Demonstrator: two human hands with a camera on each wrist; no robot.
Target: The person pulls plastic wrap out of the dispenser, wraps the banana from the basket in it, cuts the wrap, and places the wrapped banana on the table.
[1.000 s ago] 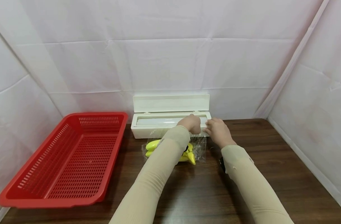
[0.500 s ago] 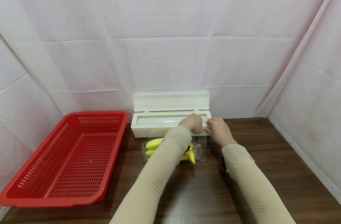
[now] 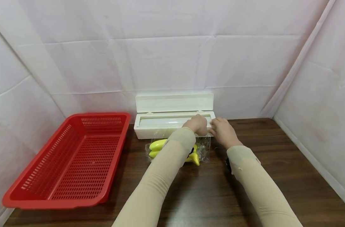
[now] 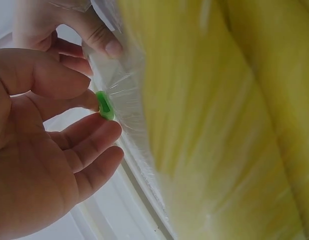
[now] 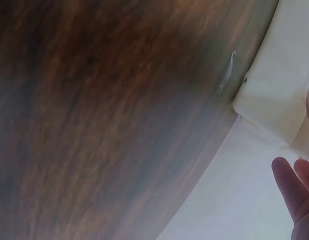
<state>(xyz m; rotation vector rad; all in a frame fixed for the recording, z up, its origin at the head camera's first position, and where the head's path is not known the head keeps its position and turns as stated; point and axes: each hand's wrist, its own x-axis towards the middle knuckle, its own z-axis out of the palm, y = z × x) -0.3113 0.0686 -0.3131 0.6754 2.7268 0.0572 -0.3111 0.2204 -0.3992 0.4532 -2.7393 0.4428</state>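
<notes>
A white cling film dispenser [image 3: 149, 133] stands against the back cloth with its lid raised, the film roll [image 3: 161, 122] showing inside. My left hand [image 3: 199, 124] is at its front edge; in the left wrist view the fingers pinch a small green slide cutter [image 4: 105, 106] against the film [image 4: 125, 85]. My right hand [image 3: 224, 133] grips the dispenser's right end, thumb on the front and fingers curled over the edge. Clear film runs down from the dispenser over a bunch of yellow bananas [image 3: 158, 145] lying before it, partly hidden by my left forearm.
A red perforated plastic basket [image 3: 104, 192] stands on the left of the dark wooden table [image 3: 206, 195]. White cloth [image 3: 172, 63] hangs at the back and both sides. Crumpled film edges lie around the bananas.
My left hand has slid very slightly right along the dispenser's front edge, toward the right hand. The right hand keeps its place at the end; the head view has shifted a little.
</notes>
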